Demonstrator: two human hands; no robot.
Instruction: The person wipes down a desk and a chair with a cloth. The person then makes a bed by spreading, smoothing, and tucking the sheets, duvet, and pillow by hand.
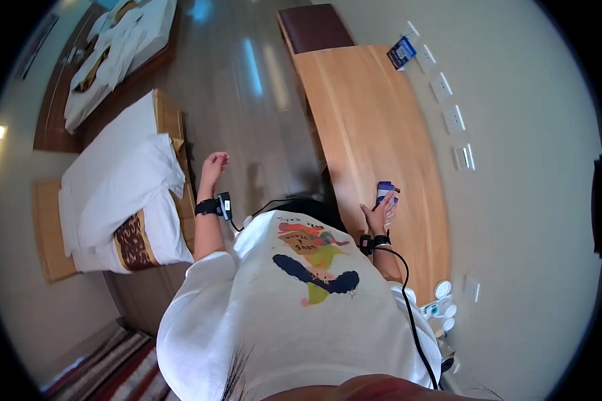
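Note:
My left hand (215,164) hangs over the floor beside the bed, its fingers loosely bent and nothing visible in them. My right hand (379,215) is above the wooden desk (361,113), thumb apart and fingers stretched out. Just beyond its fingers, and partly covered by them, a small dark blue and white packet (384,188) lies on the desk. Whether the fingertips touch the packet I cannot tell. Each wrist wears a black band with a small device and a cable.
To the left stands a bed with white bedding (120,180). A dark red padded bench (316,28) adjoins the desk's far end. Along the right wall run several sockets (454,119) and a blue card (401,53). White cups (442,289) stand at the near end.

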